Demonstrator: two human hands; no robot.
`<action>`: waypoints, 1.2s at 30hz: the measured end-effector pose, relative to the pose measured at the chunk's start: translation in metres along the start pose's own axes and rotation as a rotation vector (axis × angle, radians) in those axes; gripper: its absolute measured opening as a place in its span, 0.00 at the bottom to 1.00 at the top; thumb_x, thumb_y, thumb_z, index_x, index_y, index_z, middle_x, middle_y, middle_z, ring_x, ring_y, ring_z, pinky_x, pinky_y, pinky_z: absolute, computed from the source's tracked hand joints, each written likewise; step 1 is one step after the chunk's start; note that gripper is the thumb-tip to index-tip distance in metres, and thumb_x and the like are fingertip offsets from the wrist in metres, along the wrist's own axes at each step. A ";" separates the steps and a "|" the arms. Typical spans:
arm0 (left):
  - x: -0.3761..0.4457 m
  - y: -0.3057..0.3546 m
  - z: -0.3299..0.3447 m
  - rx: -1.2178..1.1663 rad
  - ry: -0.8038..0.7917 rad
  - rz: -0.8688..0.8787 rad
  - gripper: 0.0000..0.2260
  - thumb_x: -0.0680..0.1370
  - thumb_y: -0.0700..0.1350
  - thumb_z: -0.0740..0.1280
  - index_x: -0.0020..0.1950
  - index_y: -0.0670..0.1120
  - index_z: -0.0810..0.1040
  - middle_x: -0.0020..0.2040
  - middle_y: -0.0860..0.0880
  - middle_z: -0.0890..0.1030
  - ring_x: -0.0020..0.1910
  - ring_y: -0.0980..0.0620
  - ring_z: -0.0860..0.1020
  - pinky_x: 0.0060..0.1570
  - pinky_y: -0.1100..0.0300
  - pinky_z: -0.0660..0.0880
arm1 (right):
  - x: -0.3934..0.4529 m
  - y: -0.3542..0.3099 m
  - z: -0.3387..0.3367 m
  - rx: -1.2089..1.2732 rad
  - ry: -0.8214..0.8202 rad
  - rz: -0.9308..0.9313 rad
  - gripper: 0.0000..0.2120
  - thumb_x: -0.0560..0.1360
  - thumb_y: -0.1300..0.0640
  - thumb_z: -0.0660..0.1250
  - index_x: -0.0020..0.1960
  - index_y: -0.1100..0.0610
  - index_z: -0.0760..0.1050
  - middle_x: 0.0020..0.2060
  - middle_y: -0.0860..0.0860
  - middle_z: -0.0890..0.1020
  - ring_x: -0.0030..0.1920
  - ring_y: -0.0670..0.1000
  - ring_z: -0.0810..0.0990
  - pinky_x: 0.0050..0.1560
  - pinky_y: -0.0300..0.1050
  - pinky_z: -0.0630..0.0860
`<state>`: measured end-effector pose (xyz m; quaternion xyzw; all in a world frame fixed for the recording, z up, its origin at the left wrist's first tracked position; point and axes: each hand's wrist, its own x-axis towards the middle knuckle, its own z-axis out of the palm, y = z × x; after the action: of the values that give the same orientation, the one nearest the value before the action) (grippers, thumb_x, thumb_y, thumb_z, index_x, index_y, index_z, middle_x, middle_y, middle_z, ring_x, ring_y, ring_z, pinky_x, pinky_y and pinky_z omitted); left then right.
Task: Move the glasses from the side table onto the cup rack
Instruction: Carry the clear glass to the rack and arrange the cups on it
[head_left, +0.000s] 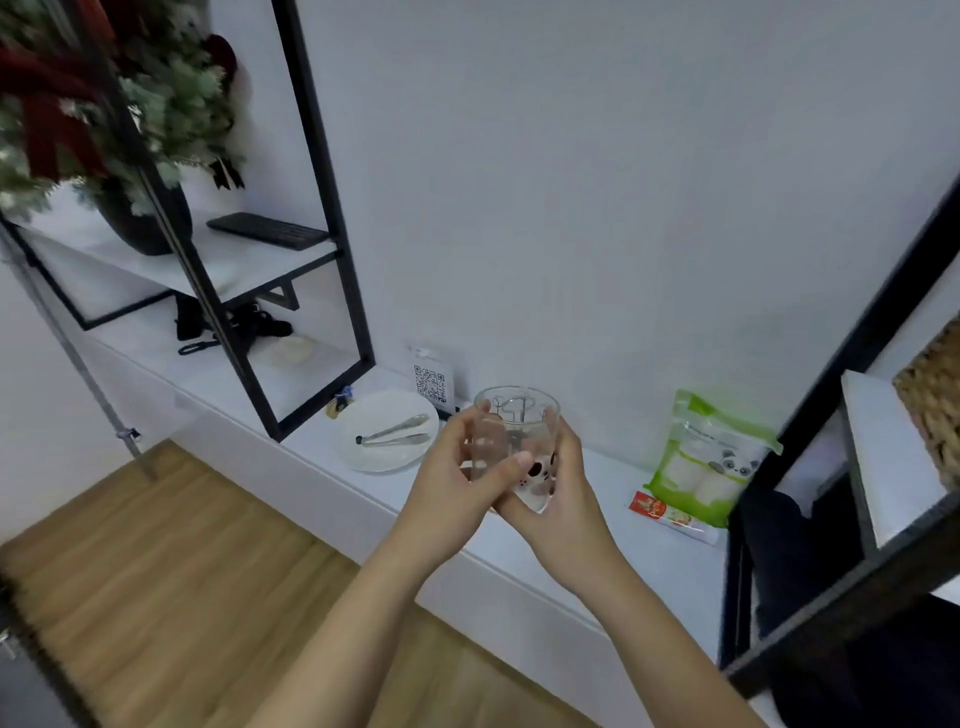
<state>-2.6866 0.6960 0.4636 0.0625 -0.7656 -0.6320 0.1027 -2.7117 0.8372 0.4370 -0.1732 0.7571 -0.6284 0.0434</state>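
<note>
the left hand and the right hand both wrap around one clear glass with a bear picture, held up above the white ledge — not on any rack yet, so the job looks only just begun.

A plain white wall rises behind a long white ledge. Black metal shelving with white boards stands at left. Wood-plank floor lies below.
</note>
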 end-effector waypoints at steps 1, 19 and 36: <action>0.012 -0.003 -0.007 0.008 -0.017 0.012 0.33 0.70 0.57 0.77 0.71 0.47 0.73 0.57 0.76 0.77 0.62 0.55 0.81 0.59 0.55 0.81 | 0.009 0.001 0.007 0.009 0.015 0.001 0.46 0.71 0.46 0.77 0.78 0.40 0.51 0.71 0.38 0.72 0.72 0.40 0.70 0.70 0.45 0.71; 0.162 -0.045 -0.028 -0.193 0.043 -0.174 0.26 0.72 0.65 0.74 0.59 0.53 0.67 0.60 0.49 0.81 0.54 0.52 0.85 0.59 0.45 0.81 | 0.140 0.049 0.050 0.024 0.144 0.014 0.47 0.67 0.52 0.80 0.72 0.32 0.52 0.70 0.39 0.65 0.71 0.43 0.71 0.66 0.50 0.77; 0.300 -0.078 -0.012 0.368 0.008 -0.044 0.16 0.84 0.54 0.61 0.70 0.53 0.66 0.67 0.53 0.75 0.55 0.56 0.80 0.59 0.48 0.78 | 0.281 0.091 0.001 -0.224 0.106 0.132 0.35 0.68 0.50 0.77 0.67 0.37 0.61 0.60 0.37 0.68 0.64 0.43 0.67 0.51 0.33 0.67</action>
<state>-2.9773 0.6014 0.4126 0.0996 -0.8663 -0.4830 0.0789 -2.9933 0.7611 0.3911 -0.0934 0.8335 -0.5440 0.0249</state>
